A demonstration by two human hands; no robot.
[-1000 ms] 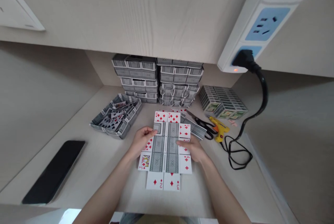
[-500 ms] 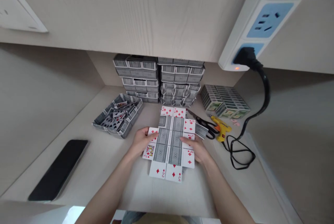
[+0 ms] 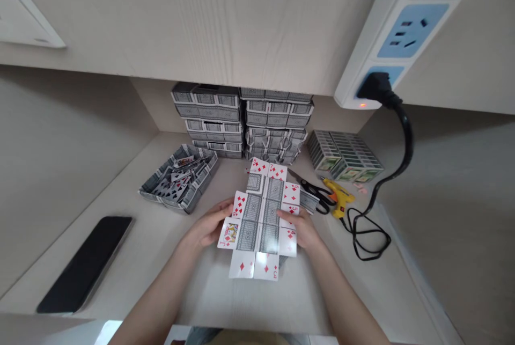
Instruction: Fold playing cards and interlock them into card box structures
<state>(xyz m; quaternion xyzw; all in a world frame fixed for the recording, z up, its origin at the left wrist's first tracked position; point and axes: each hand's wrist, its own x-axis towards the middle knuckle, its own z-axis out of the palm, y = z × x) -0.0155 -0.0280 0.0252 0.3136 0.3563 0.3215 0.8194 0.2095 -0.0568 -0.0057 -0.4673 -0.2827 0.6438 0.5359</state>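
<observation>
A flat panel of joined playing cards (image 3: pixel 259 221) is held over the desk. Grey patterned card backs form its middle, and red diamond cards stick out as flaps around it. My right hand (image 3: pixel 303 229) is closed on the right edge, its thumb on top near the five and its other fingers hidden underneath. At the left edge, my left hand (image 3: pixel 211 224) has its fingers curled against the ten and jack flaps, partly behind them. Its thumb no longer covers the ten.
A card-built tray (image 3: pixel 183 203) with loose cards is at left, above a black phone (image 3: pixel 86 264). Stacked card boxes (image 3: pixel 215 114) stand behind. Black-handled scissors (image 3: pixel 319 197), a yellow glue gun (image 3: pixel 340 197) with its cord, and packs of cards (image 3: pixel 354 160) lie right. A power strip (image 3: pixel 362 82) hangs above.
My left thumb has slid off the panel's top, uncovering the ten flap. The panel has tilted slightly, its upper left flaps rising. My right hand keeps its hold.
</observation>
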